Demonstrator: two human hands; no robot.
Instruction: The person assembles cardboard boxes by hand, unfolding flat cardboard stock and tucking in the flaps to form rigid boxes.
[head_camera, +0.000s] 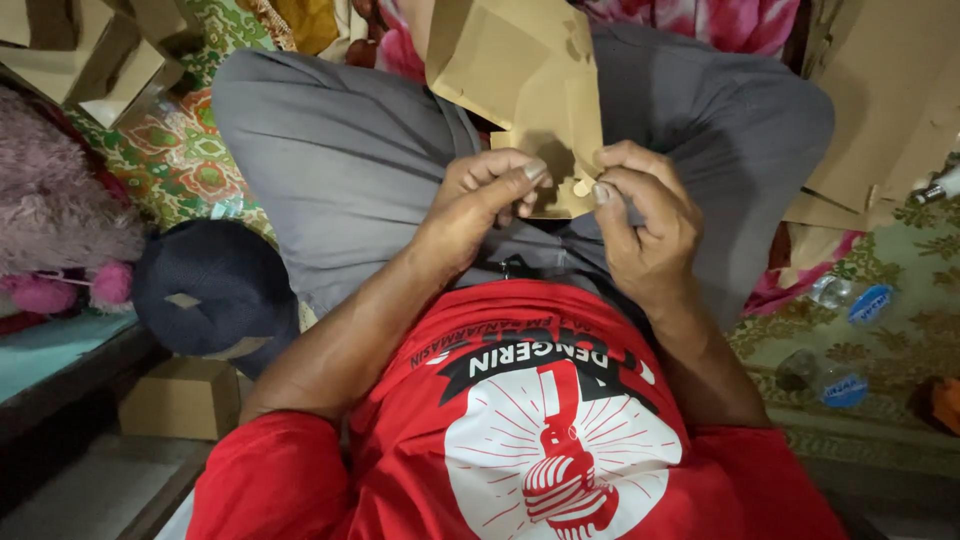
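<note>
Fingers of the left hand pinch the lower edge of a brown die-cut cardboard blank, thumb on top, closed on it. Right hand closed too, thumb and forefinger nipping a small tab at the blank's bottom edge. The blank sits centre-top of frame, standing up off the lap over grey trousers, partly folded.

Risk, my read: that tab is small and thin. Too much twist from the right thumb could tear it off or crease it in the wrong place. The grip is low on a tall sheet, so the top could flop and spoil the fold.

Packaging around:
- More flat brown cardboard blanks stacked upper right.
- Folded brown boxes upper left.
- Small closed brown box lower left, under a dark cap.
- Two clear plastic bottles with blue labels at right on the green patterned mat; label print too small to tell.
</note>
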